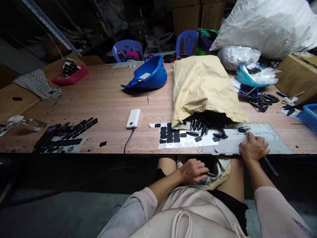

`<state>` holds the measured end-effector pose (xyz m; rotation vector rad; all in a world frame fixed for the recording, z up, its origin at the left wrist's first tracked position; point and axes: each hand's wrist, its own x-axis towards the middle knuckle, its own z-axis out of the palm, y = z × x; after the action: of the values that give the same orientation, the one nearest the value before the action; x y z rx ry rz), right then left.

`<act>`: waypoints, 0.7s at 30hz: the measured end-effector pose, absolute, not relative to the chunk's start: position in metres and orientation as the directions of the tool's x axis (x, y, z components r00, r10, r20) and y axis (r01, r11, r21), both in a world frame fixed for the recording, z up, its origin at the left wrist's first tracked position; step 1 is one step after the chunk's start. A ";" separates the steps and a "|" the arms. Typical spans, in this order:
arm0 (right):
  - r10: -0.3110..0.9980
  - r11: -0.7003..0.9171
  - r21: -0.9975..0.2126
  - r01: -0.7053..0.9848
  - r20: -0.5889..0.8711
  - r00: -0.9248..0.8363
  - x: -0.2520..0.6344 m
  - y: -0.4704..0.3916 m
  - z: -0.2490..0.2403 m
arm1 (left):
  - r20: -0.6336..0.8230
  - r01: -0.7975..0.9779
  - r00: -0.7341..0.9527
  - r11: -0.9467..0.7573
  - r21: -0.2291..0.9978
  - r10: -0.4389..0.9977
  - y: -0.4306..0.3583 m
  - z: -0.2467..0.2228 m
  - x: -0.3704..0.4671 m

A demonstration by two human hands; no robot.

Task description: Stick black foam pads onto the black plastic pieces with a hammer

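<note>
Black and thin, one small piece [211,174] sticks out of the fingertips of the left grip [194,170], which is closed on its near end; it points to the right over the lap bag [224,181]. The right grip [254,147] is wrapped round a hammer [244,129] — its head is past the fingers, away from the body, by the grey board [277,142], and its long handle slants back and right, past the edge of the surface [111,99]. I count one hammer, one held piece, one yellow sack [203,82] and one white power pack [134,117] — the loose black pieces [195,125] (all jumbled up) I cannot count.
</note>
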<state>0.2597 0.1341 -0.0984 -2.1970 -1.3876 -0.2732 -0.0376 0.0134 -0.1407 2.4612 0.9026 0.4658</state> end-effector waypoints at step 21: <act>0.776 -0.317 -0.275 0.908 0.475 0.415 0.266 0.136 -0.107 | 0.252 0.861 0.141 -0.244 0.446 0.957 0.103 -0.069 -0.062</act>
<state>0.2656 0.1358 -0.1075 -2.1743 -1.4260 -0.3490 -0.0620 0.1032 -0.0690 2.2170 1.7967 0.7315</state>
